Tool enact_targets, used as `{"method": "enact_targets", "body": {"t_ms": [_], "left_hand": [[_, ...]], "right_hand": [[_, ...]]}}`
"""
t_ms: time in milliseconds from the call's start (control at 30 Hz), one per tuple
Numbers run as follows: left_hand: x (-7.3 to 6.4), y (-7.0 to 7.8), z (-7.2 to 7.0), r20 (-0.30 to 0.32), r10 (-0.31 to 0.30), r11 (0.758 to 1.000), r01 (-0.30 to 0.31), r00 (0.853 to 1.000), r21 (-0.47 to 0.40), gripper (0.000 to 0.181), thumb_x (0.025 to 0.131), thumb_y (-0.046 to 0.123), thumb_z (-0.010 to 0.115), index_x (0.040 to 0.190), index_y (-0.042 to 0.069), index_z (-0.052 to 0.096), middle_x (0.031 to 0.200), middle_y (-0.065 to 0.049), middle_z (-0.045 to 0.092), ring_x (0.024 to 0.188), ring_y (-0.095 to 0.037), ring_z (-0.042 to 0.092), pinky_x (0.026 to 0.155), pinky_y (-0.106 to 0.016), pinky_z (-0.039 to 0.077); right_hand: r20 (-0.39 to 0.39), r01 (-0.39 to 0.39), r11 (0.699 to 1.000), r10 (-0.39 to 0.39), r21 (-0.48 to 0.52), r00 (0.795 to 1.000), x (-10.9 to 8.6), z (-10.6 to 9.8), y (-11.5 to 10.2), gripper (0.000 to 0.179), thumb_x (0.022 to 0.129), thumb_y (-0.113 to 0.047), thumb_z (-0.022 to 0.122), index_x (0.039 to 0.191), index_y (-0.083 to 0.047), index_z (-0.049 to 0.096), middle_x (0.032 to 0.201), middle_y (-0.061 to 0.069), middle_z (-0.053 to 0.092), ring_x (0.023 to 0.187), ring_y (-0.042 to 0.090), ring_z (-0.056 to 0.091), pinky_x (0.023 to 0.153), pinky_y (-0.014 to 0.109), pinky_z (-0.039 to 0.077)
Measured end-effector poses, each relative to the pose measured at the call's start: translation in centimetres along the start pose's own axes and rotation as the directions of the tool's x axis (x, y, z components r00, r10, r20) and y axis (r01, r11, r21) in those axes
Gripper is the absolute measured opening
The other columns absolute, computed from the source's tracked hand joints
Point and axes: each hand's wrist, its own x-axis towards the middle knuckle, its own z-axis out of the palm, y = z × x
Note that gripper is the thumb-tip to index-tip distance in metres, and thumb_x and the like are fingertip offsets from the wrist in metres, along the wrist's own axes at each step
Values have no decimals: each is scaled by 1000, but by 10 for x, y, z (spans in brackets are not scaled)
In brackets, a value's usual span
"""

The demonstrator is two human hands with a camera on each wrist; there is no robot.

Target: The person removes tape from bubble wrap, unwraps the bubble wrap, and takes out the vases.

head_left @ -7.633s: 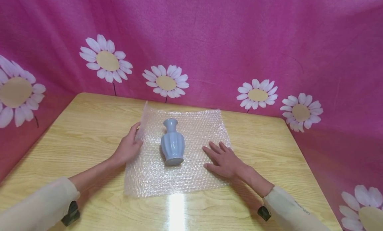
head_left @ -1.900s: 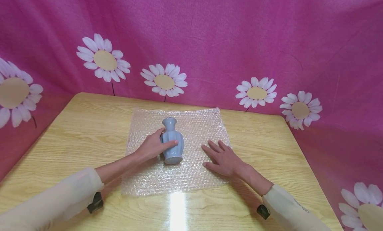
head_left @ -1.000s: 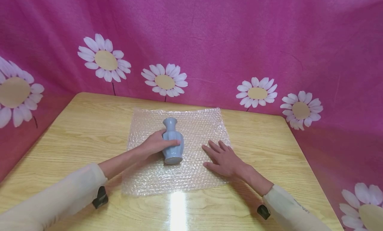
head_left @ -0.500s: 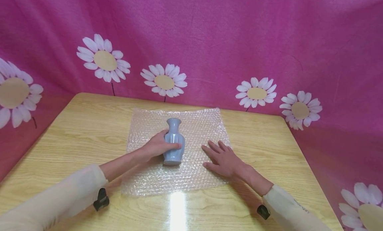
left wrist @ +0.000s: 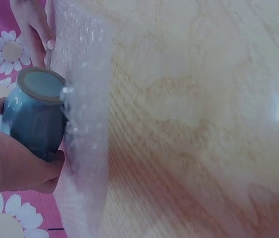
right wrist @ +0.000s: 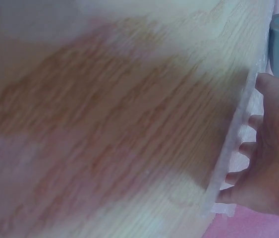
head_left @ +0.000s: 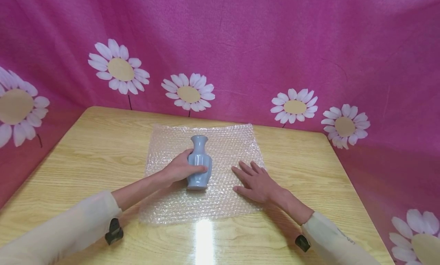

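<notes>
A pale blue-grey glazed vase (head_left: pixel 200 160) with a flared neck lies on a sheet of bubble wrap (head_left: pixel 220 204), its mouth toward the far side. My left hand (head_left: pixel 180 166) grips the vase's body from the left, thumb over the top and fingers round the far side. In the left wrist view the base of the vase (left wrist: pixel 42 84) faces the camera, close against the bubble wrap (left wrist: pixel 87 124). With fingers spread, my right hand (head_left: pixel 256 183) rests flat on the sheet's right part, apart from the vase.
The wood-grain table (head_left: pixel 103 143) extends around the sheet on all sides. A pink cloth (head_left: pixel 240 47) with large white daisies hangs behind and beside it. Lamp glare (head_left: pixel 204 242) shines on the table's near edge. Dark straps (head_left: pixel 114 231) sit at both cuffs.
Earlier my left hand held the sheet's left edge; it has since let go, the edge lies flat, and the hand grips the vase. The vase has turned slightly. My right hand stays in place.
</notes>
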Motion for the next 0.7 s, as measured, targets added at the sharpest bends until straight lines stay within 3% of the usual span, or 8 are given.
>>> {"method": "enact_targets", "body": {"t_ms": [500,700], "left_hand": [[-5,-5,-3,18,38,994,-36,999,-100,86,84,17,80,151,-1,29,131,-22,55,112,-33,60,93,-44,53],[-9,-4,-3,18,50,997,-49,999,-68,90,84,19,81,153,2,26,129,-21,56,112,-33,59,94,-45,52]], "right_hand": [[19,-22,1000,22,3,1000,0,0,0,70,101,-57,44,159,-21,29,164,14,20,145,50,13,109,72,19],[17,-16,1000,16,1,1000,0,0,0,69,101,-55,45,159,-20,30,164,14,19,146,49,12,110,71,19]]}}
